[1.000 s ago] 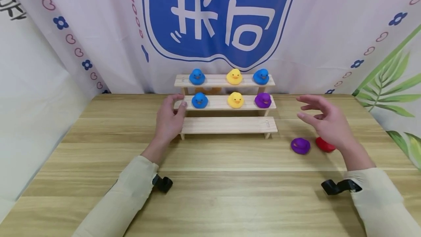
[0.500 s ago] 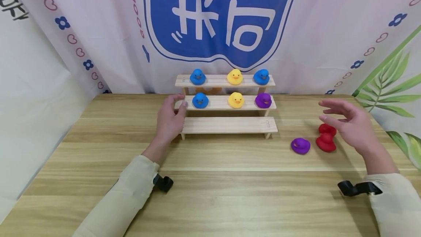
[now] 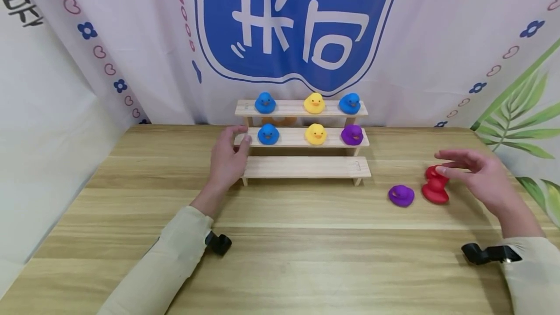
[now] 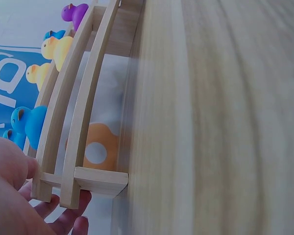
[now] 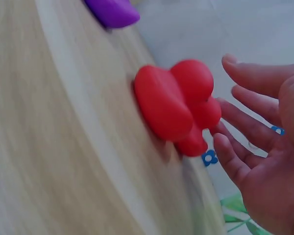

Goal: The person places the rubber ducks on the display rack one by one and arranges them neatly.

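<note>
My left hand [image 3: 227,157] grips the left end of a three-tier wooden display stand [image 3: 306,167], thumb on top and fingers around the tier ends in the left wrist view. Two red rubber ducks lie on the table at the right: a nearer red duck [image 3: 435,194] and a farther red duck [image 3: 431,174]. My right hand [image 3: 490,181] hovers beside them, fingers spread and slightly bent, the thumb overlapping the farther one in the head view. In the right wrist view a gap shows between the thumb and fingers, with nothing held. A purple duck [image 3: 401,196] sits just left of the red ones.
On the top tier stand a blue duck [image 3: 265,103], a yellow duck [image 3: 314,103] and another blue duck [image 3: 350,104]. The middle tier bears a blue duck [image 3: 268,134], a yellow duck [image 3: 316,134] and a purple duck [image 3: 352,135]. A printed curtain [image 3: 437,38] hangs behind the table.
My right hand has moved right and then down toward the red ducks, uncovering the farther one on the way. The left hand keeps its grip on the stand.
</note>
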Tool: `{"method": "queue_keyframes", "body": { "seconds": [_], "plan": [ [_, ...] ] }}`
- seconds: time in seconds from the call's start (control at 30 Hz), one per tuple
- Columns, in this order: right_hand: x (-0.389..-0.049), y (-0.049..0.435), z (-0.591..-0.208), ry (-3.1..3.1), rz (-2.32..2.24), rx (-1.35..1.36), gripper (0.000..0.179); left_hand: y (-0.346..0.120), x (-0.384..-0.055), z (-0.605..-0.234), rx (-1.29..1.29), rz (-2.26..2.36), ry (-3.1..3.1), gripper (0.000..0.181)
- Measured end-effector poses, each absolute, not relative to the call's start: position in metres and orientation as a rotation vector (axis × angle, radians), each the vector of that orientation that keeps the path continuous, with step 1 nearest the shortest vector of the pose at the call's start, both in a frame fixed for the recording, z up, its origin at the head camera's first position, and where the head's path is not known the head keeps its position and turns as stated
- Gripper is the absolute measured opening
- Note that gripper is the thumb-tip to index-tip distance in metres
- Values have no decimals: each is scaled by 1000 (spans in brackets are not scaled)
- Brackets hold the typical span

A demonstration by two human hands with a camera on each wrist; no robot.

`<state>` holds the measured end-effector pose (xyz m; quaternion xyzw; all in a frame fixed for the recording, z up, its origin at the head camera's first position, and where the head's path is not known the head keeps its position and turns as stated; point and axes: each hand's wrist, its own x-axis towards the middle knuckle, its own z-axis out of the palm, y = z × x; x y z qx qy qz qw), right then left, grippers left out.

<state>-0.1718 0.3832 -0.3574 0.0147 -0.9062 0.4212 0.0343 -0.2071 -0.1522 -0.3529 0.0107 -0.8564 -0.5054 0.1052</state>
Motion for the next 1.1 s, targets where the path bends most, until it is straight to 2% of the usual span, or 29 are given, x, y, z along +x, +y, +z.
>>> {"method": "queue_keyframes", "body": {
  "seconds": [0.2,0.73,1.1],
  "plan": [
    [-170,389,-362,-2849,1281,32,47,-152,-206,-352,31,-1500,-2520,40],
    [-176,385,-366,-2946,1179,-83,62,-152,-206,-351,43,-1485,-2532,40],
    [-177,382,-367,-2970,1066,-112,60,-152,-207,-352,30,-1493,-2528,41]
  ]
}}
